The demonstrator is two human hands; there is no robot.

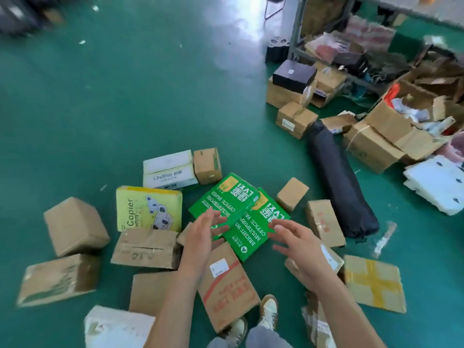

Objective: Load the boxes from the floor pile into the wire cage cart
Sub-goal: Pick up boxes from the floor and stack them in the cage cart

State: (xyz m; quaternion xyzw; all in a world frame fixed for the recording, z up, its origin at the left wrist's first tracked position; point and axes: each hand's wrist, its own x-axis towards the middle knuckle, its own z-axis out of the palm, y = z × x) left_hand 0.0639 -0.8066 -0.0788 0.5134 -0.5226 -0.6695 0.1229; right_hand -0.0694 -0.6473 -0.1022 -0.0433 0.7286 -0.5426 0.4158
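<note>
A pile of boxes lies on the green floor in front of me. Two green office-paper boxes sit at its centre, one (pixel 223 197) overlapping the other (pixel 253 234). My left hand (pixel 203 237) hovers with straight fingers over the near end of the upper green box. My right hand (pixel 298 244) is spread open to the right of the lower one. Neither hand holds anything. Around them lie a yellow copier-paper box (pixel 148 209), a white Cestbon box (pixel 168 172) and several brown cartons, one with red print (pixel 226 285) by my feet. No wire cage cart is in view.
A long black bag (pixel 339 182) lies right of the pile. Beyond it, open cartons (pixel 391 131) and clutter crowd a metal shelf rack (pixel 326 41). White foam sheets (pixel 437 184) lie far right. A taped carton (pixel 374 282) sits at my right.
</note>
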